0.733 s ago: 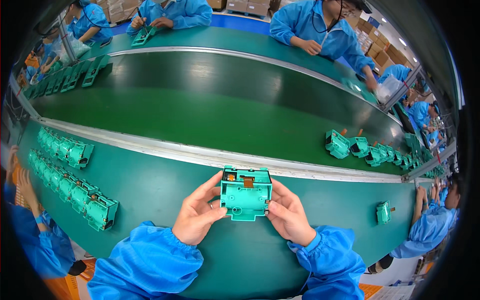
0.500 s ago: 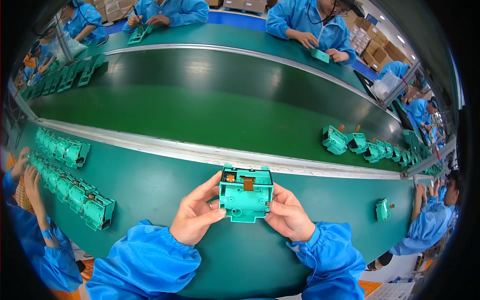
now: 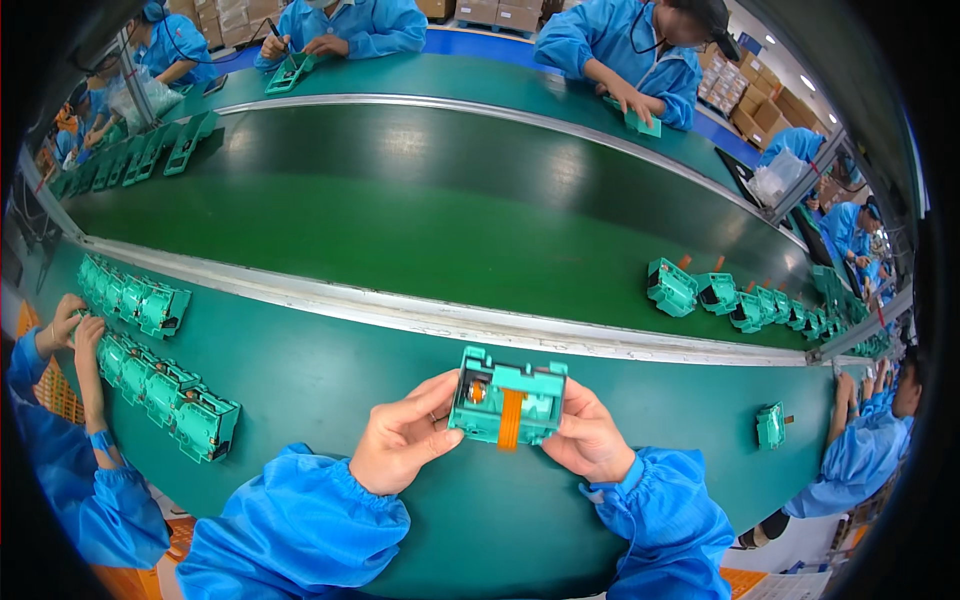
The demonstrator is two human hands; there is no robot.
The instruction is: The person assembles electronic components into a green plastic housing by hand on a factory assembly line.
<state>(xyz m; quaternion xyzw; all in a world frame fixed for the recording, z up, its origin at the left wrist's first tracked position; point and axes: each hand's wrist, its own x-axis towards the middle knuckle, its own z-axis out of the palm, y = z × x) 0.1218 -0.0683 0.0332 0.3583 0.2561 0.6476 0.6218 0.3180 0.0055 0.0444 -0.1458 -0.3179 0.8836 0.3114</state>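
Observation:
A green plastic housing (image 3: pixel 480 420) is held up between my two hands, above the near worktop. An orange-brown flat ribbon cable (image 3: pixel 511 418) hangs over its near side, and a small metal and orange part sits in its upper left corner. My left hand (image 3: pixel 405 432) grips the left end, thumb in front and fingers behind. My right hand (image 3: pixel 590 432) is closed on the right end in the same way. The fingertips behind the housing are hidden.
Rows of similar green housings (image 3: pixel 165 395) stand on the left, where a co-worker's hands (image 3: pixel 80 325) touch them. More housings (image 3: pixel 672 287) line the green conveyor (image 3: pixel 400 220) at right. A single housing (image 3: pixel 770 426) lies on the right worktop. Co-workers sit across the conveyor.
The housing has tilted in my hands, turning its top edge and ribbon cable toward me. The co-worker's hands at left have shifted along the housings.

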